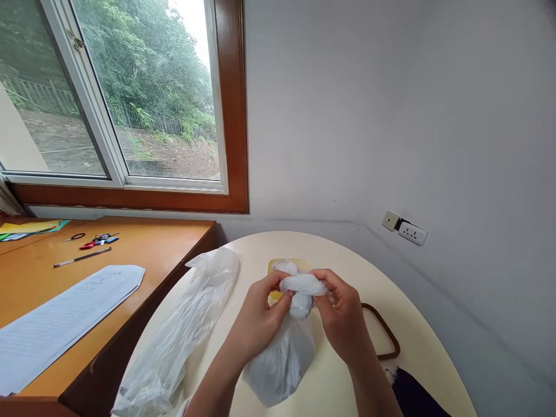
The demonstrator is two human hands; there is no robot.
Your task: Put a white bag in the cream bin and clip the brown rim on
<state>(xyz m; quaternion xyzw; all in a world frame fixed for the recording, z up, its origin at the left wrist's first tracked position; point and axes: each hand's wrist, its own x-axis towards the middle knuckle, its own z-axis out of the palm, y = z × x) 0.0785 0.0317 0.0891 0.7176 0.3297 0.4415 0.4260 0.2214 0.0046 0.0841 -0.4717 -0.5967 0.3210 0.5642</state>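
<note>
Centrally, bag (289, 350), between left hand (264, 313) and right hand (342, 315)

"What do you have below the window (147, 92)?"
"Your orange-brown wooden desk (152, 249); right of the window, you face a pale wall (330, 104) with a socket (412, 233)."
"And your round cream table (343, 249)?"
"Down and right of that daylit window."

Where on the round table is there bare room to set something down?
Bare table shows between the yellow object and the far-right rim, and between the loose bag and left hand. Crowded: the centre, with white bag and right hand; near right, with brown frame and dark cloth.
</note>
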